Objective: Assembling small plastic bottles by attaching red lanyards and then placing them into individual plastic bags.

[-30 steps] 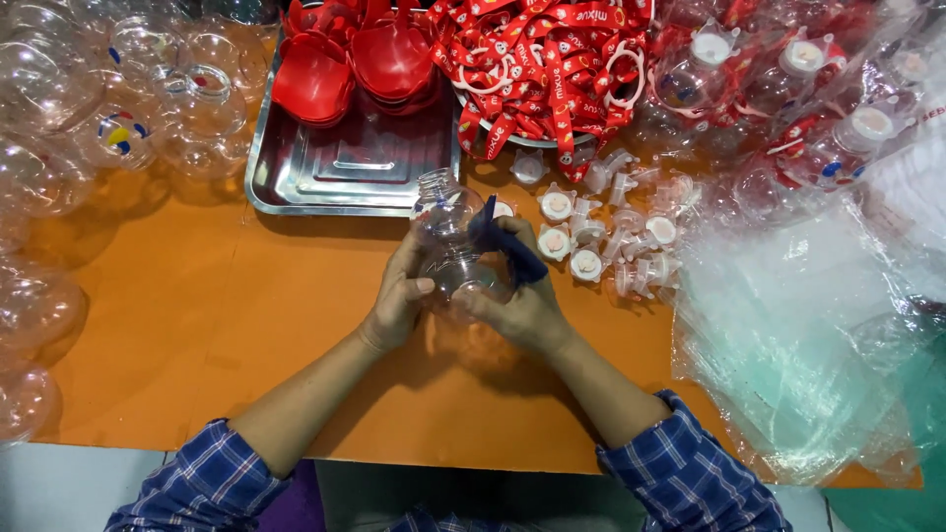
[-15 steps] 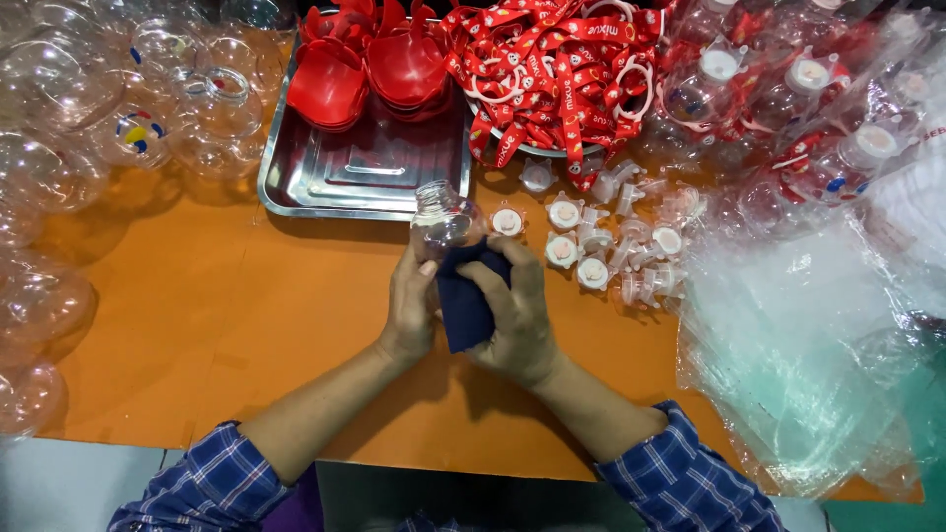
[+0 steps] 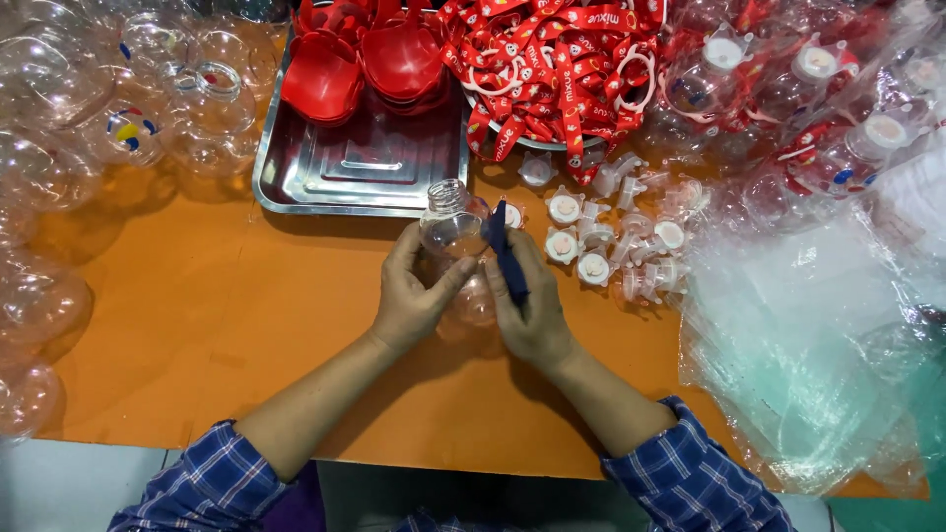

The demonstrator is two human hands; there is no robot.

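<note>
My left hand (image 3: 414, 291) grips a clear, round plastic bottle (image 3: 455, 229) with an open neck, held just above the orange table (image 3: 197, 325). My right hand (image 3: 532, 305) holds the bottle's other side and pinches a dark blue cloth (image 3: 505, 254) against it. The bottle's lower bulb shows between my palms. Both hands sit just in front of the steel tray (image 3: 365, 172).
Red bowl-shaped parts (image 3: 365, 59) lie at the tray's back. A heap of red lanyards (image 3: 562, 59) is behind, white-capped clear lids (image 3: 611, 236) to the right, clear plastic bags (image 3: 818, 335) at the right edge, and several clear bottles (image 3: 89, 118) on the left.
The bottle has turned in my hands; the blue cloth, earlier spread over the bottle's front, is now folded narrow along its right side. The camera view has shifted slightly.
</note>
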